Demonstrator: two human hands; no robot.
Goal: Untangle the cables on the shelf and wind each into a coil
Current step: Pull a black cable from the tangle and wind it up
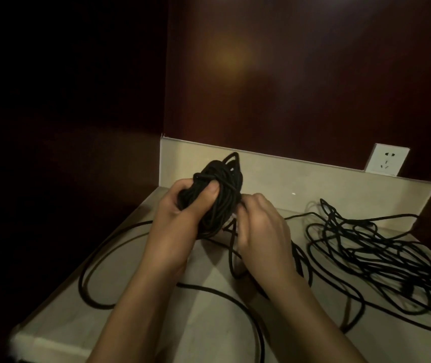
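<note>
we see the left hand (183,205) lifted above the shelf (135,305), its fingers (210,191) and thumb curled tight round a thick coil (217,195) of black cable, with a few loops sticking up past the top of the bundle. the right hand (258,226) sits just beside the coil on its right side, fingers bent inward against the windings; they seem to pinch a strand there, though the fingertips are hidden behind the cable and the knuckles, so we cannot tell exactly what they hold. from the bottom of the coil a loose strand (232,252) drops to the shelf and runs off in wide loops (96,260) across the pale surface, under both forearms. well to the right lies a tangled heap (381,260) of thinner black cable, spread flat on the shelf and apart from both hands. behind it a low pale backsplash (313,179) meets a dark wooden wall, and a white wall socket (387,159) sits at the right end of that strip.
</note>
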